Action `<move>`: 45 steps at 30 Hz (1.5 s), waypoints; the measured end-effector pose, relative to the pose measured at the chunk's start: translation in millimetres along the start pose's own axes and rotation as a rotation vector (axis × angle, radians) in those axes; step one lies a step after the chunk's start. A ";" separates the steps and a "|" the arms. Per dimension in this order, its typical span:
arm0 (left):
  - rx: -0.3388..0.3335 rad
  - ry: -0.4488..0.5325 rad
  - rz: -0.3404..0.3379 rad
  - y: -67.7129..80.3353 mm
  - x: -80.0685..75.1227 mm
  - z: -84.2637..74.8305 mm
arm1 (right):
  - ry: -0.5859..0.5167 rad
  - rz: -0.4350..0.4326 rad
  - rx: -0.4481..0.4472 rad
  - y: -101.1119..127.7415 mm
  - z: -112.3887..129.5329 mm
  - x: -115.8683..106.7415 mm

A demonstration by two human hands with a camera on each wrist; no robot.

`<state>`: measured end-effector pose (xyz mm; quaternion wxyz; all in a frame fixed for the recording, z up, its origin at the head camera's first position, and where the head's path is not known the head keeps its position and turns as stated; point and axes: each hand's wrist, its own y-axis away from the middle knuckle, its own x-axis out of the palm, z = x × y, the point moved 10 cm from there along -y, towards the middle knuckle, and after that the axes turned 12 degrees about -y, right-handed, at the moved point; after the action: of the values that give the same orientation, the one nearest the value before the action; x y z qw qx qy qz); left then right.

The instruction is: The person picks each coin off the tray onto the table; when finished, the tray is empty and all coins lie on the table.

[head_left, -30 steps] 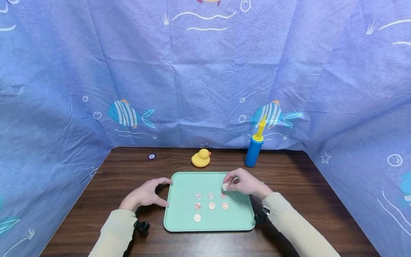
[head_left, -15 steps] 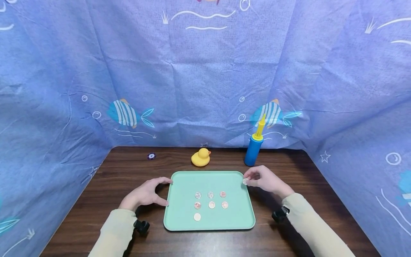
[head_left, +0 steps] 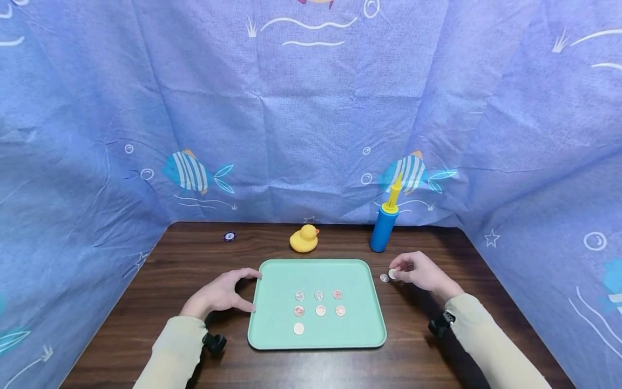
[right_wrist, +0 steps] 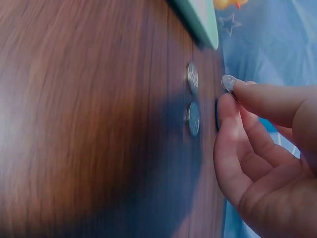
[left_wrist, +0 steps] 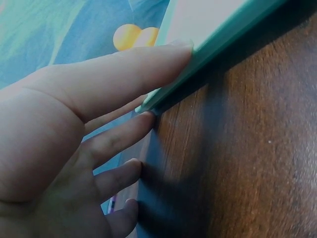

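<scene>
Right hand (head_left: pixel 421 272) sits at the right of the head view, off the tray's (head_left: pixel 272 324) right edge and low over the wooden table (head_left: pixel 194 259). It's pinching a silver coin (right_wrist: pixel 228 82) between thumb and forefinger tip; the right wrist view shows that coin edge-on at the upper right of the frame, clamped at the very fingertips (right_wrist: pixel 245 91), raised off the wood. The other fingers curl loosely beneath.

Just left of that grip in the wrist view, two more coins lie flat on the table: one coin on the table (right_wrist: pixel 192 78) near the tray corner, and a second table coin (right_wrist: pixel 193 119) below it in the frame, right beside the thumb. From the head view only one of them (head_left: pixel 384 278) shows clearly, just left of the fingers.

Left hand (head_left: pixel 221 294) is at the tray's left edge, centre-left of the head view. Thumb and forefinger span the rim; the left wrist view shows the fingertips pressed against the mint-green edge, so it's gripping the tray.

On the tray, seven coins (head_left: pixel 319 310) lie in rows: three, three, then one alone lower left.
</scene>
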<state>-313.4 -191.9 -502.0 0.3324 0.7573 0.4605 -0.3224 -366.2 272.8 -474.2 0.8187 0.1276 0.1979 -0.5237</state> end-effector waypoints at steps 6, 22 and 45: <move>0.004 0.001 -0.003 -0.6 -1.1 -0.9 | 0.007 -0.039 0.020 5.3 -10.9 -14.1; 0.001 0.006 0.000 0.9 0.5 1.3 | 0.197 -0.112 0.008 12.8 -23.7 -28.0; 0.038 0.003 -0.014 -0.4 -0.8 -1.0 | 0.342 -0.124 0.007 11.4 -18.5 -25.3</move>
<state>-313.9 -191.3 -500.8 0.3147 0.7607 0.4602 -0.3324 -368.8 305.7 -479.1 0.7388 0.2053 0.3401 -0.5444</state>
